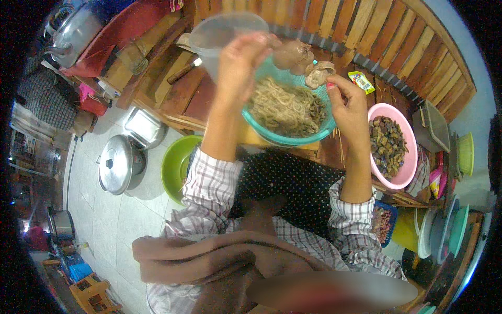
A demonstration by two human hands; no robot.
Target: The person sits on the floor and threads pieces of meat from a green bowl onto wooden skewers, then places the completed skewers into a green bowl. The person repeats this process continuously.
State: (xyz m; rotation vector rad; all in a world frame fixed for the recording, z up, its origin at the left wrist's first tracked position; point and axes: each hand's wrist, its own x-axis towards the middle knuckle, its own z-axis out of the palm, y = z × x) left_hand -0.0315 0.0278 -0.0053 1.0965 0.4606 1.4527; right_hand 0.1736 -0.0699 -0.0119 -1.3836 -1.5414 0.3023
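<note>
A lumpy greyish-brown piece of offal [294, 56] stretches over the far rim of a teal colander [282, 140]. My left hand [244, 60], smeared by motion, pinches its left end. The thumb and fingers of my right hand [349, 102] close on a paler, folded end of the offal at the colander's right side. Below both hands, the colander holds a tangle of beige and grey strands [287, 107] that look like intestines. Just left of the colander, behind my left hand, a clear plastic tub [227, 23] is partly hidden.
A pink basin [413, 165] of dark chopped pieces stands right of my right forearm. A small yellow-green packet [361, 82] lies on the wooden bench. By my left sleeve sits a green basin [171, 170]. Farther left on the tiled floor is a lidded metal pot [116, 163].
</note>
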